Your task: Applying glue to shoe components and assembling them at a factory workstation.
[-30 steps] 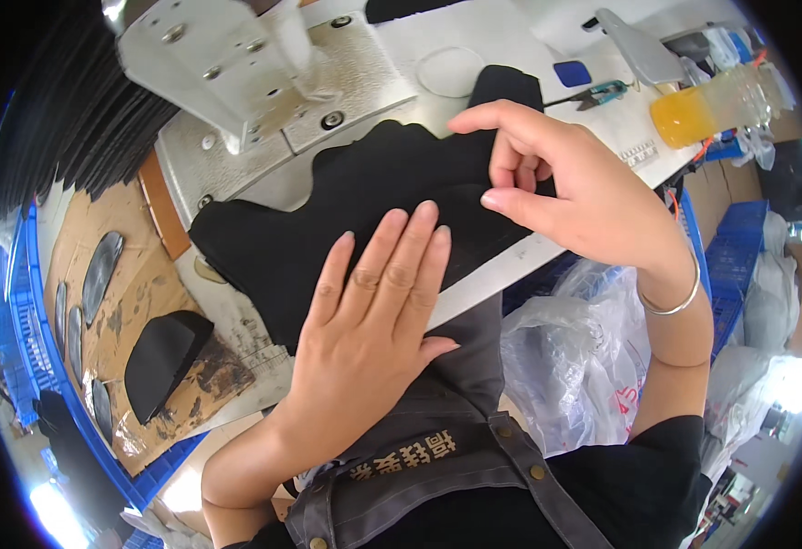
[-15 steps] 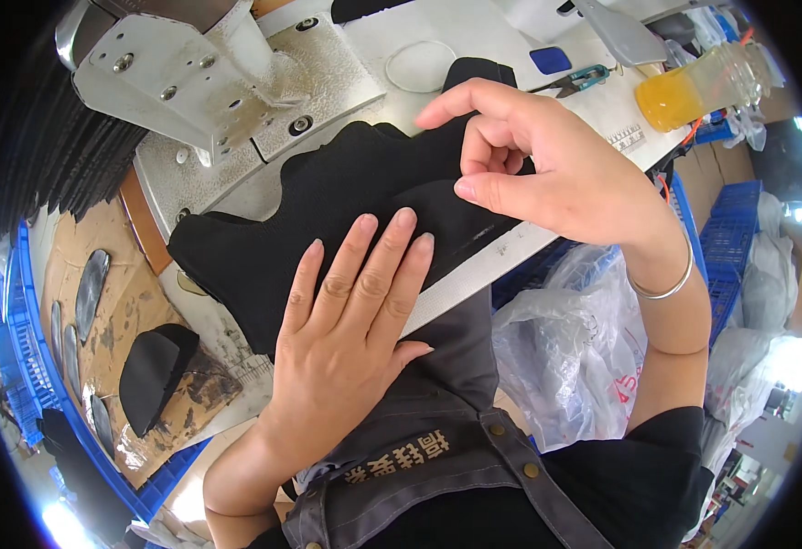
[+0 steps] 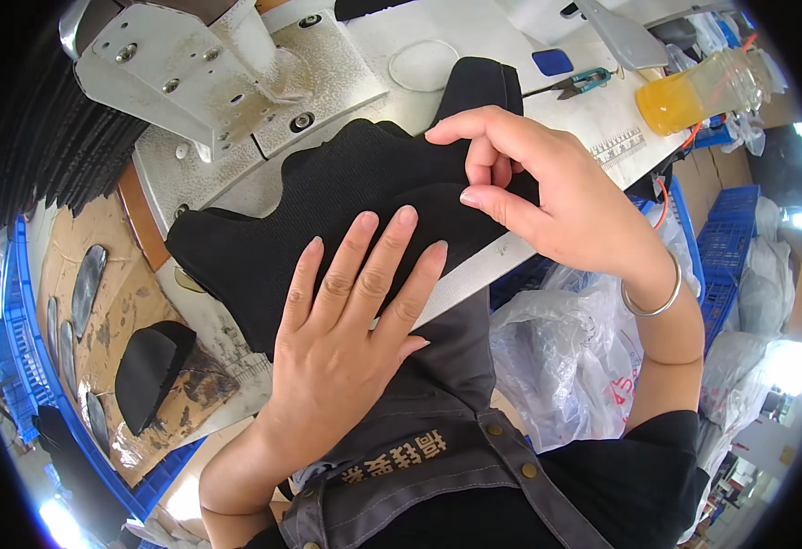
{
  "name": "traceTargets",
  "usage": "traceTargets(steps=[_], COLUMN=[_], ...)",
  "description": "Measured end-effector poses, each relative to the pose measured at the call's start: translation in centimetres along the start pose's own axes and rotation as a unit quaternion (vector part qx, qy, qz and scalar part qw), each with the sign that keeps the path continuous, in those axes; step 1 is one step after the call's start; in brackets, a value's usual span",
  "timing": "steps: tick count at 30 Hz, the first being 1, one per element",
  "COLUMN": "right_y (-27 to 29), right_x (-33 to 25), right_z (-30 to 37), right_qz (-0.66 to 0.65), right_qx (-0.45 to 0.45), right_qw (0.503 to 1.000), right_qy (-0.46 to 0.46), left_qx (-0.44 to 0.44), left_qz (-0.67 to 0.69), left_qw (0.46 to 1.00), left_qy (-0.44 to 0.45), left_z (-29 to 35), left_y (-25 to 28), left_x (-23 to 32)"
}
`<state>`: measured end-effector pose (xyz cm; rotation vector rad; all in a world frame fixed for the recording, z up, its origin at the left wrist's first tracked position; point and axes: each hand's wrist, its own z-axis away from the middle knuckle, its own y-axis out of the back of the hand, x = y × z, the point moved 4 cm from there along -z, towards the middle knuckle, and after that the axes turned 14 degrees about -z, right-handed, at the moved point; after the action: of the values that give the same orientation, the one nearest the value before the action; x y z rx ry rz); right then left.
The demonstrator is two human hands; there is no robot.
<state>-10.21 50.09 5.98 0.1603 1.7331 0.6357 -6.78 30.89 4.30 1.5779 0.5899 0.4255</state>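
Hands (image 3: 346,339) on cluttered white sewing table (image 3: 474,55)

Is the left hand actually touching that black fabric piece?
Touching: the head view shows the left hand lying flat, fingers spread, on the black fabric piece.

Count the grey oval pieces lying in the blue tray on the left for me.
4 show: two side by side, one below them, one lower by the black piece, all in the blue tray. The dark picture rim may hide more.
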Motion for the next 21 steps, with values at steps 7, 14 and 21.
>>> traceTargets(steps=[7, 14, 21], right_y=[-0.4, -0.9, -1.2], right_x=[-0.3, -0.3, -1.3], right_z=[0.5, 0.6, 1.1], right_qz=[0.083, 0.155, 0.306], right_qx=[0.039, 0.031, 0.093], right_qw=[0.993, 0.979, 0.934], right_qy=[0.079, 0.125, 0.161], left_qx=[-0.003, 0.021, 0.026], left_qz=[0.008, -0.007, 0.003], left_qw=[1.0, 1.0, 1.0], left_qy=[0.003, 0.0, 0.015], left_z=[-0.2, -1.0, -1.5], left_y=[0.3, 0.3, -0.4], left_x=[0.2, 0.2, 0.4])
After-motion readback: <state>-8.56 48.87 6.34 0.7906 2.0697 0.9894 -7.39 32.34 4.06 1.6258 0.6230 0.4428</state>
